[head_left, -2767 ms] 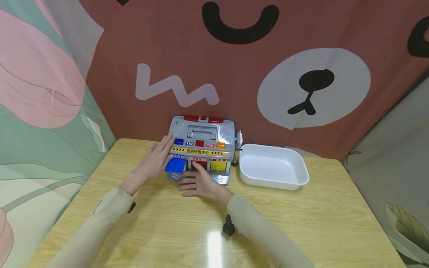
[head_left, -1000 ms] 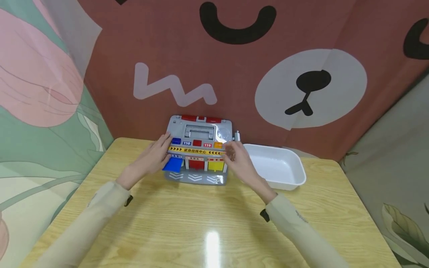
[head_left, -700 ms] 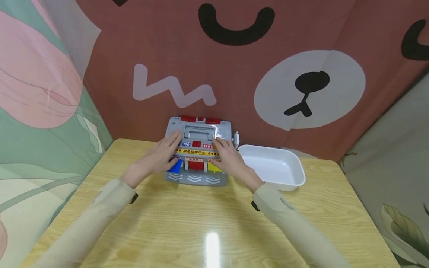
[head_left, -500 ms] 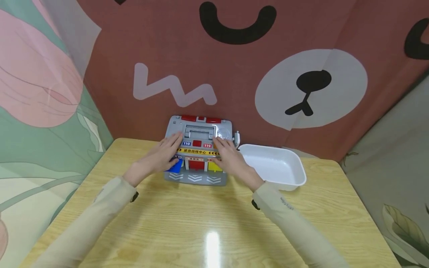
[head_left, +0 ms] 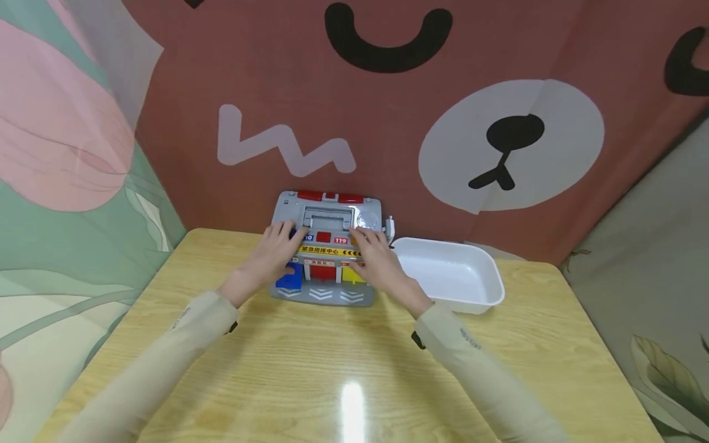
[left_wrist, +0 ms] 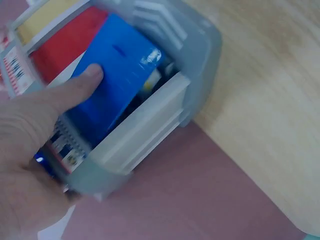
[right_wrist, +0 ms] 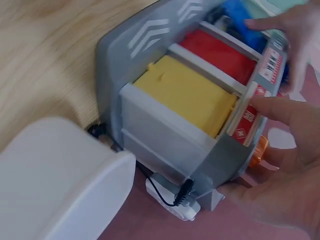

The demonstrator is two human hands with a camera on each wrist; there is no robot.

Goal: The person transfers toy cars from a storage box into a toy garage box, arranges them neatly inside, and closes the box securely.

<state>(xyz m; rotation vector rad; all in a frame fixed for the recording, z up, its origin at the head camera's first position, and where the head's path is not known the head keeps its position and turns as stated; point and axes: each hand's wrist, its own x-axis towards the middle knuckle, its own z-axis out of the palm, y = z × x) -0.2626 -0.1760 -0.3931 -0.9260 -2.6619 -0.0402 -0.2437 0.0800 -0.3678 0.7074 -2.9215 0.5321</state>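
A grey toy emergency station (head_left: 327,296) stands on the table against the backdrop, with blue, red and yellow garage doors. My left hand (head_left: 269,253) lies over its left front ledge, fingers bent on top. In the left wrist view, the left thumb touches the blue door (left_wrist: 122,70), which hangs tilted with a dark gap beside it. With the thumb on the front sign and the fingers behind it, my right hand (head_left: 382,261) grips the right end of the ledge. The red door (right_wrist: 217,60) and yellow door (right_wrist: 185,95) lie flush in their frames. An orange button (right_wrist: 259,150) is partly hidden.
A white plastic tub (head_left: 451,277) stands right of the toy. Between them, on the toy's side, hangs a white handset (right_wrist: 172,200) with a black cord (right_wrist: 145,172). A printed fabric backdrop (head_left: 310,92) rises behind the wooden table (head_left: 310,375).
My right hand has gone from the front of the doors to the right ledge. My left hand has shifted right and bent its fingers; the raised blue door now hangs lower.
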